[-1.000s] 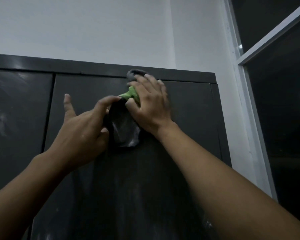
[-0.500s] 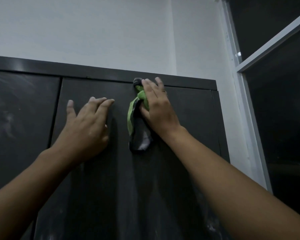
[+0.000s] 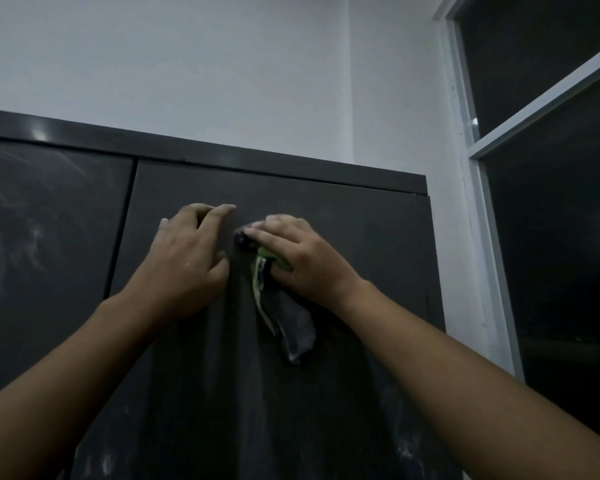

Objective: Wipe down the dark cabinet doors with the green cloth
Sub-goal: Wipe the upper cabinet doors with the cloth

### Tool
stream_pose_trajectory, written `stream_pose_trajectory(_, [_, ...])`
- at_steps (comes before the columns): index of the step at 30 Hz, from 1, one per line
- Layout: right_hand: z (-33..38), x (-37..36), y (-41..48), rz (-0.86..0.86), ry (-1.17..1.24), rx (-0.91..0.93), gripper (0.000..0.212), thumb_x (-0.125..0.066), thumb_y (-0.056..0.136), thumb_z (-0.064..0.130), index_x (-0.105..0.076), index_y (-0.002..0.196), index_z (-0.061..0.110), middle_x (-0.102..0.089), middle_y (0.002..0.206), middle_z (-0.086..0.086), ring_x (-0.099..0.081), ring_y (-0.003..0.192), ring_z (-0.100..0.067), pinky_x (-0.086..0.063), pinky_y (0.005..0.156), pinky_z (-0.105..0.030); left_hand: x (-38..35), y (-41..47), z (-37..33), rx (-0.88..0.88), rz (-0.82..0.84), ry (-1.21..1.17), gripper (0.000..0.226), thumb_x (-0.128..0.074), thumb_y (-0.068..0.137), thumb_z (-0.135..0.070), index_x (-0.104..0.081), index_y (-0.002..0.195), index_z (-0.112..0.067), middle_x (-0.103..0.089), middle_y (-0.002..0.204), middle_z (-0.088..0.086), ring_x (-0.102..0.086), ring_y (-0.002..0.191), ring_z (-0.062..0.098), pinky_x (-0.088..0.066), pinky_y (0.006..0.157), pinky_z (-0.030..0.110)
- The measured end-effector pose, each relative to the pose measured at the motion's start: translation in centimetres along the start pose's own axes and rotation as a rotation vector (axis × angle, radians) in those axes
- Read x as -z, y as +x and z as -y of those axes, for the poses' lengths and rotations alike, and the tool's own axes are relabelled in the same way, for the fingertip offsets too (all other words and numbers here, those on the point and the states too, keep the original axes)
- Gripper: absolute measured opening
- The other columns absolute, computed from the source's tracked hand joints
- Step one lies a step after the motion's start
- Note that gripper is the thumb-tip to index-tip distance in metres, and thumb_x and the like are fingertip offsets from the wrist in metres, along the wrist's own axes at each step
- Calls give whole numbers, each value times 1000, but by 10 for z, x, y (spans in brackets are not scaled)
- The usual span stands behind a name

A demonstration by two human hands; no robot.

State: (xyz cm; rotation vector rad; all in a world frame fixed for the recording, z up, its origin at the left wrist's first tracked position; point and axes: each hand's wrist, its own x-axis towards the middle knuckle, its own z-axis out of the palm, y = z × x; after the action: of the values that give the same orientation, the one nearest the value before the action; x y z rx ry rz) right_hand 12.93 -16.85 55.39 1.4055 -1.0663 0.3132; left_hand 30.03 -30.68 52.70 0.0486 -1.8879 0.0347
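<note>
A dim room, with a pale plaster wall (image 3: 187, 64) above a tall dark grey cabinet door (image 3: 361, 258). The right hand (image 3: 302, 261) bunches the green-and-grey wiping cloth (image 3: 293, 327) against the upper door, fingers curled over it, the cloth's tail dangling below the grip. Just left of that grip the left hand (image 3: 187, 261) lies spread on the door, holding nothing, probably bracing the panel against the rubbing pressure.

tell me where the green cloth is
Head view: the green cloth is under the right hand, against the right cabinet door near its top, beside the left hand.
</note>
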Motion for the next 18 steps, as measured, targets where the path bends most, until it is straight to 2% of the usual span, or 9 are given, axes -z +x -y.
stream_pose_trajectory(5, [-27, 22, -48, -91, -92, -51, 44, -57, 86, 7, -64, 129, 4, -65, 129, -11, -56, 122, -33, -44, 107, -45, -10, -1, -15, -52, 90, 51, 69, -59, 89, -28, -27, 151, -30, -31, 144, 4, -28, 136, 23, -6, 121, 51])
stream_pose_trajectory(9, [-68, 50, -48, -182, -159, -318, 44, -54, 85, 5, -64, 128, 4, -65, 125, -13, -55, 120, -33, -42, 109, -46, -24, 1, -27, -131, 158, 108, 72, -58, 90, -34, -20, 152, -34, -25, 149, 0, -22, 142, 20, -3, 122, 54])
stream_pose_trajectory(12, [-98, 68, -39, -212, -181, -425, 45, -60, 82, -3, -66, 126, 5, -67, 122, -12, -55, 117, -32, -39, 110, -37, -33, 4, -37, -169, 157, 121, 70, -57, 90, -33, -22, 151, -34, -26, 150, 1, -22, 144, 21, -4, 121, 57])
stream_pose_trajectory(16, [-133, 92, -39, -251, -220, -561, 42, -54, 87, -3, -66, 126, 8, -68, 122, -10, -56, 115, -31, -30, 104, -17, -43, 13, -51, -206, 157, 140, 69, -54, 91, -31, -22, 152, -32, -20, 154, 4, -14, 148, 23, -3, 120, 58])
stream_pose_trajectory(18, [-145, 100, -45, -286, -225, -648, 40, -51, 92, 1, -65, 128, 10, -68, 123, -8, -56, 116, -31, -29, 101, -15, -49, 18, -60, -213, 163, 148, 68, -51, 94, -31, -19, 153, -32, -15, 157, 5, -9, 150, 24, -2, 120, 59])
